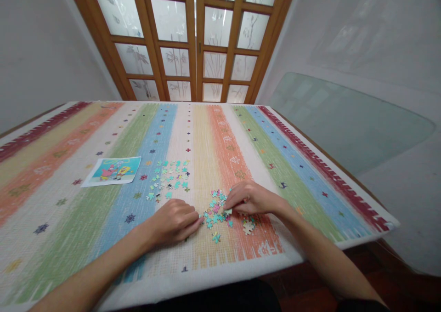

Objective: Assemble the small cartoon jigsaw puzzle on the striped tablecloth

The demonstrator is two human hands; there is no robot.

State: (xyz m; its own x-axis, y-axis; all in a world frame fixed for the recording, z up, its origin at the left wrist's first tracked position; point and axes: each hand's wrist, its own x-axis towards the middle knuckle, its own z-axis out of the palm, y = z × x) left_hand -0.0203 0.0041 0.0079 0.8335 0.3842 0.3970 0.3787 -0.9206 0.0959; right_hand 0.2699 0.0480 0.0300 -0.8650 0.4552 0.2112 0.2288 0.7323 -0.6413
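A loose heap of jigsaw pieces (215, 218) in turquoise, pink and pale tones lies on the striped cloth in front of me. My right hand (250, 197) is over the heap's right side, thumb and fingers pinched on a pale puzzle piece (227, 212). My left hand (179, 220) rests on the cloth with curled fingers, its fingertips at the heap's left edge. Whatever may be inside those fingers is hidden. Farther off, several mostly turquoise pieces (177, 184) lie spread in rough rows. Left of them is a printed cartoon picture (115, 170), flat on the cloth.
The striped tablecloth (86, 224) covers a wide table, whose near edge runs just before my body. Beyond the far edge stand wooden doors (191, 45) with frosted panes. A glass sheet (344, 114) leans by the right wall.
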